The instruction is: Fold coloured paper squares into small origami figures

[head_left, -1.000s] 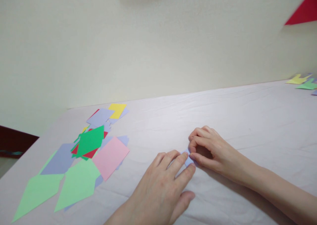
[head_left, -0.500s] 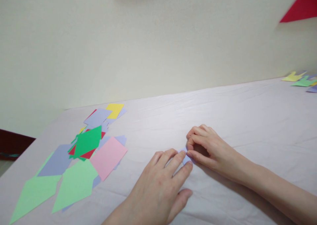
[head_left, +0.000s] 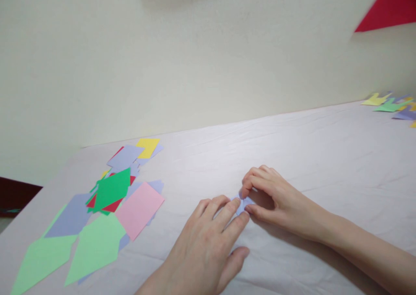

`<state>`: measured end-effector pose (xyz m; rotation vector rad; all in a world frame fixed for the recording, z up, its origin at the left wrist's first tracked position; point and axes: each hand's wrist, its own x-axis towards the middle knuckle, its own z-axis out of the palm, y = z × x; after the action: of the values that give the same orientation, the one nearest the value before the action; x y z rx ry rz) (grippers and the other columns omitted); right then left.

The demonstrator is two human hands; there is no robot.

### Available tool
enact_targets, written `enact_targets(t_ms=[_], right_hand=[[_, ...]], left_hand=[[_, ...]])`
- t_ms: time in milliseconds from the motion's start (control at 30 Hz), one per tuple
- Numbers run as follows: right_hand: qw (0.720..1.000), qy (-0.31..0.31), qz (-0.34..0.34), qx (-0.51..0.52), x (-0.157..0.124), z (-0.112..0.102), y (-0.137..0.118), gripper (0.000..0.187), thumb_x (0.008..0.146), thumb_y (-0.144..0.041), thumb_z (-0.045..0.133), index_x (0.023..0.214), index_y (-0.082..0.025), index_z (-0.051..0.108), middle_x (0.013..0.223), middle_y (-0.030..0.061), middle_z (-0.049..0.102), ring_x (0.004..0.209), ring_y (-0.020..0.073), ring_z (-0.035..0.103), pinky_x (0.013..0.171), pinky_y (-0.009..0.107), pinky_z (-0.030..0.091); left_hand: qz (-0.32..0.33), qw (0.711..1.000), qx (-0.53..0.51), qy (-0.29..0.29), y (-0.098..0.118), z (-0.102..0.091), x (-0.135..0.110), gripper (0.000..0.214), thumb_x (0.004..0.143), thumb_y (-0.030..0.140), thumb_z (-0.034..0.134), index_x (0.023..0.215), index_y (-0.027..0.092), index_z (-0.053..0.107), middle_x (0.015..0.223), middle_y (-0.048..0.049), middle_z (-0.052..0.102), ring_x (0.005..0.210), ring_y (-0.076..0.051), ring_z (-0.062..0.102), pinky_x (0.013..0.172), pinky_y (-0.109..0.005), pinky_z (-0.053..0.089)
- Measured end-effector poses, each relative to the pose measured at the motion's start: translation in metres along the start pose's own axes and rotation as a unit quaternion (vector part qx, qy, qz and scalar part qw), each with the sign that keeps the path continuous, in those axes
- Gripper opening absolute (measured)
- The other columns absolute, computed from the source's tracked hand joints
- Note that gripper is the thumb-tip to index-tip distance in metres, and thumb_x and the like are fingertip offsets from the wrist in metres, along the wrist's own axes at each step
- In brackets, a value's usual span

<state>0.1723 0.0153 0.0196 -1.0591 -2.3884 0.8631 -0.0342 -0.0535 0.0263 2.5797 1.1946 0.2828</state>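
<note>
A small lavender piece of paper lies on the pale cloth-covered table, mostly hidden between my two hands. My left hand rests flat over it, fingers stretched and fingertips pressing its left side. My right hand has curled fingers pinching the paper's right edge between thumb and fingertips.
Several loose coloured paper shapes in green, pink, lavender, red and yellow are spread at the left of the table. More folded paper pieces lie at the far right. A red paper shape hangs on the wall at the upper right.
Both hands have stayed on the small lavender paper, with only slight finger shifts. The view has drifted a little to the right.
</note>
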Motion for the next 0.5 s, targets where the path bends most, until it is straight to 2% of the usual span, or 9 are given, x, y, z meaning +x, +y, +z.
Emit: enact_targets(t_ms=[167, 333, 500], right_hand=[[1.000, -0.008, 0.012, -0.007, 0.0026, 0.0027, 0.0015, 0.014, 0.080, -0.013, 0.064, 0.089, -0.021, 0.060, 0.095, 0.0026, 0.060, 0.093, 0.0212, 0.050, 0.084, 0.037, 0.037], [0.999, -0.008, 0.025, 0.021, 0.0024, -0.0006, 0.0011, 0.018, 0.082, -0.006, 0.055, 0.091, -0.021, 0.058, 0.094, 0.0034, 0.059, 0.093, 0.0214, 0.050, 0.084, 0.037, 0.039], [0.999, 0.002, 0.030, 0.038, 0.0022, -0.0026, 0.0004, 0.028, 0.077, 0.000, 0.049, 0.093, -0.022, 0.057, 0.094, 0.0040, 0.059, 0.093, 0.0218, 0.050, 0.083, 0.037, 0.042]], left_hand=[[0.002, 1.000, -0.008, 0.006, -0.0013, 0.0014, -0.0001, 0.044, 0.089, 0.031, 0.059, 0.131, 0.019, 0.052, 0.136, -0.0074, 0.055, 0.120, -0.027, 0.046, 0.100, -0.045, 0.044], [0.003, 1.000, -0.008, 0.014, -0.0015, 0.0015, -0.0007, 0.037, 0.089, 0.029, 0.059, 0.124, 0.019, 0.056, 0.136, -0.0073, 0.055, 0.122, -0.028, 0.046, 0.100, -0.046, 0.045], [-0.003, 1.000, -0.006, 0.006, 0.0000, -0.0002, -0.0013, 0.026, 0.088, 0.027, 0.059, 0.113, 0.020, 0.060, 0.136, -0.0074, 0.055, 0.123, -0.028, 0.046, 0.100, -0.046, 0.045]])
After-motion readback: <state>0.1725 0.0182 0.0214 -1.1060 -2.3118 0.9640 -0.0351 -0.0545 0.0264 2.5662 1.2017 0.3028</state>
